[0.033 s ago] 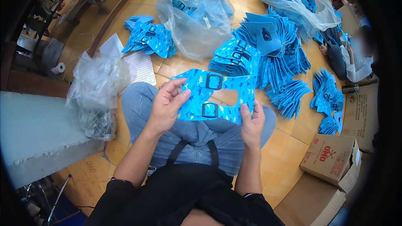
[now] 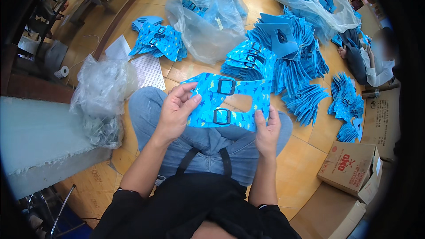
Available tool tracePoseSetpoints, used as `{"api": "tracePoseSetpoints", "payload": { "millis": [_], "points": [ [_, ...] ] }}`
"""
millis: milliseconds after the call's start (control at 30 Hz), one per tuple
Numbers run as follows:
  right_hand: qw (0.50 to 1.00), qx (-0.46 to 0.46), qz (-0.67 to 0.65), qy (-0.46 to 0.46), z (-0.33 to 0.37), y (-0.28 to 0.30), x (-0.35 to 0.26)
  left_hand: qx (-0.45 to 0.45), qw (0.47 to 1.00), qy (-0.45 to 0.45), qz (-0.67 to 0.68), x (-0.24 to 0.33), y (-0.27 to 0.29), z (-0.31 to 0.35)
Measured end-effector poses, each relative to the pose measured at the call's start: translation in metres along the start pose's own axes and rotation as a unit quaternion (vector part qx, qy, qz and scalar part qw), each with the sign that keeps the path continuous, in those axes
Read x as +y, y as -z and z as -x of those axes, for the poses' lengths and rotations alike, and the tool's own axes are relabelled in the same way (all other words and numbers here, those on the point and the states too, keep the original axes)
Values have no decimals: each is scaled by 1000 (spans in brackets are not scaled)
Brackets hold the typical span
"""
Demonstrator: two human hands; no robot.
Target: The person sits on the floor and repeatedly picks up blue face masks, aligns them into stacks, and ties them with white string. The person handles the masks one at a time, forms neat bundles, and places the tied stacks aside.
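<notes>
Above my lap I hold a blue sandal upper (image 2: pixel 203 95) by its two ends. It is flat, printed with small yellow and dark blue figures, and has two black buckles and an open cutout between its straps. My left hand (image 2: pixel 176 113) is closed on its left end, thumb on the face. At the right end, my right hand (image 2: pixel 267 132) pinches the edge, with the thumb in front. Just beyond, a fanned stack of similar uppers (image 2: pixel 250 62) lies on the floor. A smaller stack (image 2: pixel 159 42) sits to the far left.
Two clear plastic bags (image 2: pixel 199 35) (image 2: pixel 310 0) hold more blue pieces. Larger blue piles (image 2: pixel 296 53) spread to the right. Crumpled plastic (image 2: pixel 102 88) and a printed sheet (image 2: pixel 149 69) lie left. Cardboard boxes (image 2: pixel 349 168) stand at right, near another person (image 2: pixel 372 64).
</notes>
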State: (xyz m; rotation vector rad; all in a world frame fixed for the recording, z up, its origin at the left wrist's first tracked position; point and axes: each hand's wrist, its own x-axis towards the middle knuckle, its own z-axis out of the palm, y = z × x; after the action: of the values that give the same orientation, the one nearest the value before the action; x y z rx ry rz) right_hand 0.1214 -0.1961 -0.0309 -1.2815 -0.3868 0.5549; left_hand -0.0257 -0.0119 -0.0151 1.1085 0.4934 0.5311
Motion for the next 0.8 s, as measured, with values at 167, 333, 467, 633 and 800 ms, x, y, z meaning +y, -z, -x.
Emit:
{"api": "tracePoseSetpoints", "payload": {
  "millis": [167,333,467,633,800],
  "points": [
    [1000,-3,22,13,-6,2,-7,4,1000,-4,3,5,-1,-5],
    [1000,-1,26,17,-6,2,-10,-3,1000,-10,5,8,-4,-6],
    [1000,-2,9,2,-6,3,-7,-14,1000,-16,18,13,-8,-6],
    [1000,-28,4,11,-8,6,-5,-21,999,-21,17,17,-9,-7],
    [1000,-7,-4,19,-8,5,-6,-17,1000,-23,11,17,-10,-7]
  ]
}}
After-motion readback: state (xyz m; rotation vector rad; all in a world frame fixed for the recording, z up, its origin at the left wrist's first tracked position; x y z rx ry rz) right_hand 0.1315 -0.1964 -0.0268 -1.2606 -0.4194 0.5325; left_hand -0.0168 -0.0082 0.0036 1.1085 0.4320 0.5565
